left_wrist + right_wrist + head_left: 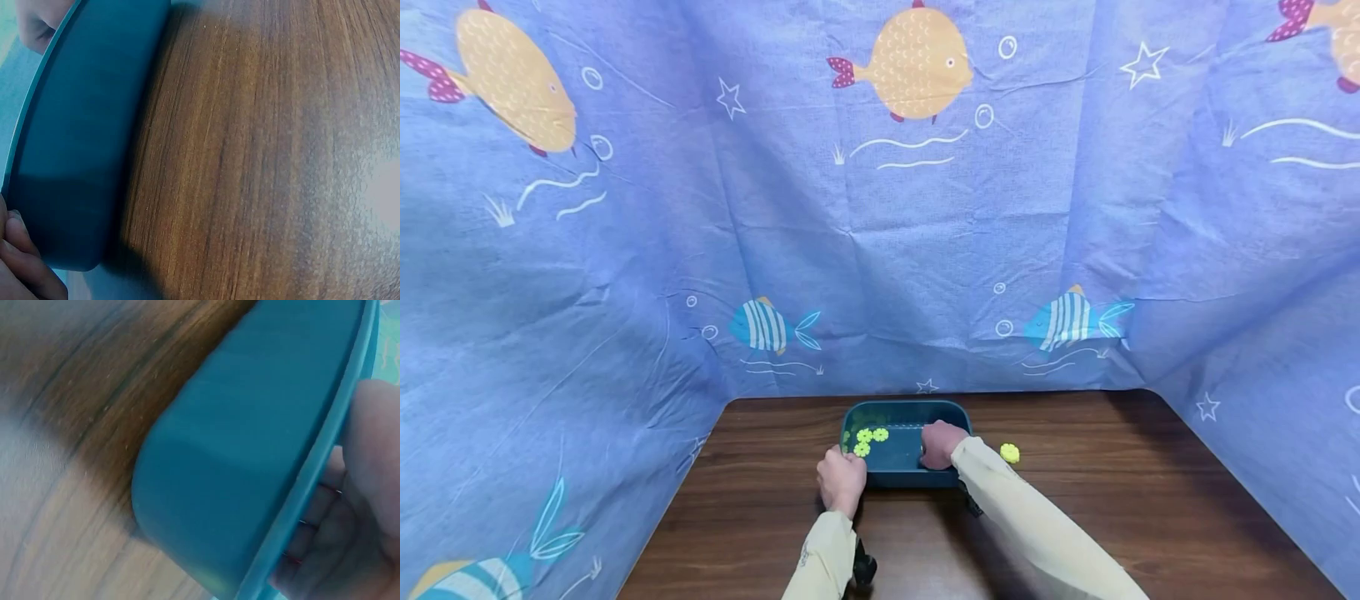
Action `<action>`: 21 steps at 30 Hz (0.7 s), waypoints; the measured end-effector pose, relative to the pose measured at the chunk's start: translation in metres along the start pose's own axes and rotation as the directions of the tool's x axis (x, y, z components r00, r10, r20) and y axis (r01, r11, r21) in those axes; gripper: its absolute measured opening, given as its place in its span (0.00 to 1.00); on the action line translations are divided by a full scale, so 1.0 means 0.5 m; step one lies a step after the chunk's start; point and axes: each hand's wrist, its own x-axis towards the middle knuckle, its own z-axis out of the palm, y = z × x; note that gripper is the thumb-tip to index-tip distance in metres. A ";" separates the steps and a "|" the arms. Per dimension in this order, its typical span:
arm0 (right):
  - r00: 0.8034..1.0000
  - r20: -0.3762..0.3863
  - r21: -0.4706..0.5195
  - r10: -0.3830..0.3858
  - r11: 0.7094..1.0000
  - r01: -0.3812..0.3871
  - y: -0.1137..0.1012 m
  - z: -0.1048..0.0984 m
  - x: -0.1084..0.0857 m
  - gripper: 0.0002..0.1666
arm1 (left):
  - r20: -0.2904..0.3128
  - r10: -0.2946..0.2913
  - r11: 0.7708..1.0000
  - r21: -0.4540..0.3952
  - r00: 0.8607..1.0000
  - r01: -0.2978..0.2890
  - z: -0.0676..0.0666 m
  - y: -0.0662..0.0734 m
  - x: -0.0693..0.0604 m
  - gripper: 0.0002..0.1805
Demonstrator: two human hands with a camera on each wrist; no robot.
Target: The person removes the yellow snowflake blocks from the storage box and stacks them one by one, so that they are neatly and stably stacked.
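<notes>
A dark teal plastic tray stands on the wooden table. My left hand grips its front left corner; in the left wrist view, the fingers curl at the rim. My right hand reaches over the right side into the tray, with its fingers bent. In the right wrist view the rim partly covers that hand, and whether anything sits in its fingertips is hidden. Several yellow flower-shaped pieces lie in the tray's left part. Another yellow flower-shaped piece lies on the table, right of the tray.
The brown wood-grain table spreads around the tray on all sides. A blue cloth printed with fish hangs behind the table and along both sides.
</notes>
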 end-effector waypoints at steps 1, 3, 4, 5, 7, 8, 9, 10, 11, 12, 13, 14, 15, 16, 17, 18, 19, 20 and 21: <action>1.000 -0.021 -0.001 0.005 1.000 -0.005 0.002 0.001 0.003 0.18 | 0.000 -0.002 1.000 0.000 1.000 0.002 -0.001 0.001 0.001 0.09; 0.998 -0.067 0.005 0.021 1.000 -0.021 0.006 0.007 0.011 0.06 | 0.003 -0.008 1.000 0.006 1.000 0.008 -0.001 0.002 0.001 0.09; 0.996 -0.088 0.018 0.028 0.999 -0.027 0.009 0.011 0.015 0.02 | 0.007 -0.011 1.000 0.010 1.000 0.011 -0.002 0.004 0.002 0.10; 0.993 -0.112 0.020 0.033 0.999 -0.031 0.011 0.016 0.016 0.02 | 0.011 -0.015 1.000 0.015 1.000 0.015 -0.002 0.005 0.001 0.10; 0.989 -0.141 0.030 0.049 0.999 -0.045 0.015 0.026 0.020 0.03 | 0.017 -0.021 1.000 0.022 1.000 0.021 -0.002 0.006 0.000 0.11; 0.987 -0.148 0.040 0.061 0.998 -0.056 0.016 0.031 0.021 0.02 | 0.019 -0.024 0.999 0.024 1.000 0.023 -0.002 0.006 0.000 0.11; 0.985 -0.156 0.049 0.072 0.997 -0.065 0.017 0.035 0.023 0.02 | 0.021 -0.023 0.999 0.024 1.000 0.023 -0.003 0.006 -0.001 0.11; 0.983 -0.163 0.058 0.082 0.996 -0.074 0.017 0.038 0.023 0.04 | 0.022 -0.022 1.000 0.024 1.000 0.021 -0.003 0.007 -0.001 0.11; 0.981 -0.167 0.064 0.094 0.994 -0.084 0.017 0.040 0.023 0.06 | 0.022 -0.020 1.000 0.024 1.000 0.019 -0.003 0.006 -0.002 0.11; 0.981 -0.164 0.075 0.107 0.993 -0.096 0.017 0.040 0.025 0.07 | 0.022 -0.018 1.000 0.023 1.000 0.018 -0.003 0.006 -0.002 0.11; 0.981 -0.158 0.087 0.115 0.991 -0.102 0.016 0.041 0.026 0.09 | 0.021 -0.018 1.000 0.024 1.000 0.018 -0.003 0.006 -0.002 0.11; 0.982 -0.148 0.095 0.119 0.990 -0.106 0.016 0.040 0.026 0.11 | 0.020 -0.019 1.000 0.024 1.000 0.018 -0.003 0.005 -0.002 0.11; 0.983 -0.137 0.102 0.118 0.989 -0.105 0.015 0.039 0.026 0.14 | 0.019 -0.018 1.000 0.025 1.000 0.018 -0.003 0.005 -0.002 0.11; 0.985 -0.124 0.108 0.117 0.989 -0.103 0.014 0.037 0.024 0.17 | 0.017 -0.017 1.000 0.025 1.000 0.016 -0.003 0.004 -0.002 0.11; 0.987 -0.112 0.115 0.115 0.988 -0.102 0.013 0.035 0.023 0.21 | 0.018 -0.014 1.000 0.027 1.000 0.013 -0.003 0.004 -0.001 0.11; 0.989 -0.102 0.117 0.110 0.988 -0.098 0.012 0.034 0.022 0.23 | 0.018 -0.012 1.000 0.027 1.000 0.012 -0.003 0.004 -0.001 0.11; 0.990 -0.099 0.114 0.101 0.989 -0.089 0.012 0.032 0.020 0.26 | 0.017 -0.012 1.000 0.027 1.000 0.012 -0.004 0.005 -0.001 0.11; 0.991 -0.095 0.114 0.090 0.990 -0.079 0.011 0.031 0.019 0.28 | 0.015 -0.013 1.000 0.028 1.000 0.013 -0.005 0.005 -0.001 0.11; 0.992 -0.103 0.116 0.075 0.991 -0.063 0.009 0.030 0.017 0.29 | 0.015 -0.015 0.999 0.030 1.000 0.015 -0.006 0.005 0.000 0.12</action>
